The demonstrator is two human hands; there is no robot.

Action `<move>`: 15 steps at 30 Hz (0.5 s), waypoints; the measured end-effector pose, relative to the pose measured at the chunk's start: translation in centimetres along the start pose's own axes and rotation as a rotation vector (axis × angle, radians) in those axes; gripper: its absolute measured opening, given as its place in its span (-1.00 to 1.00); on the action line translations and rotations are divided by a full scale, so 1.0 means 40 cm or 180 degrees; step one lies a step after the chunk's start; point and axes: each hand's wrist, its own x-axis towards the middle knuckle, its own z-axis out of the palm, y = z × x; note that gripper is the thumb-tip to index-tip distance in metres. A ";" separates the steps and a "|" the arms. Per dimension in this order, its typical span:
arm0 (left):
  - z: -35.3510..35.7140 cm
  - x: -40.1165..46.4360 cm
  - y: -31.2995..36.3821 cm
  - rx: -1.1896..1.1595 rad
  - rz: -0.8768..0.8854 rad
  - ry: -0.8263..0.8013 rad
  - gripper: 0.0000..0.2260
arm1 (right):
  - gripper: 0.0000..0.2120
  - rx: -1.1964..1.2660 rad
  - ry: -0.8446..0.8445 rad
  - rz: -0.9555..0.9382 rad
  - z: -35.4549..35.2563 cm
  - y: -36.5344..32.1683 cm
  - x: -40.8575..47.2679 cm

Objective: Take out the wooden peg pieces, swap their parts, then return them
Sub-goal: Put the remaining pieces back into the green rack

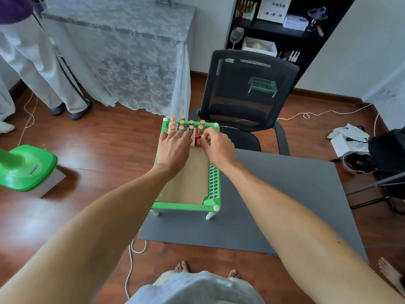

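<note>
Green plastic rack [213,183]: small, on white legs, perforated top, standing at the left edge of a grey mat [285,205] on the wooden floor [98,139]. A tan card sheet [188,183] covers most of its top; one strip of holes shows bare along the right side.

Wooden peg pieces [191,126]: clustered upright at the far end of the rack. Round gold-coloured tops; lower parts show pink, blue, red and plain wood. Exact count cannot be told, since the hands cover the nearer ones.

Left hand [174,148]: lying palm down over the left part of the peg cluster, fingers straight and spread, tips touching the pegs.

Right hand [215,145]: fingers curled, pinching a red peg piece [198,141] at the near right of the cluster. The two hands are close together, nearly touching.

Black mesh chair [247,88]: directly behind the rack, seat facing away.

Black shelf unit [282,25]: against the far wall. Holds a white tray [259,46], a white box [294,21], a hand mirror [236,36], a row of small sticks and a white printed sheet [275,7]; its writing is too small to read.

Lace-covered worktop [122,47]: far left, cloth hanging to the floor, with a second person's legs in white trousers [39,62] beside it.

Green stool [28,167]: on the floor at left, bearing a small white logo, blurred and unreadable.

White cable [317,114]: trailing across the floor at right.
</note>
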 end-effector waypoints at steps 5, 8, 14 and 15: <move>0.006 -0.001 0.002 -0.0008 0.0041 0.0042 -0.87 | -0.82 0.0093 0.0006 0.0013 0.006 -0.001 0.012; 0.002 -0.005 0.008 -0.0299 -0.0106 0.0211 -0.84 | -0.73 0.0255 -0.0046 0.0092 0.010 -0.001 0.013; -0.002 -0.049 -0.040 -0.0428 -0.0598 0.0209 -0.47 | -0.66 0.0569 -0.0119 0.0320 0.049 0.011 -0.007; -0.005 -0.059 -0.050 -0.0467 -0.0729 0.0253 -0.45 | -0.63 0.0624 -0.0136 0.0388 0.056 0.010 -0.008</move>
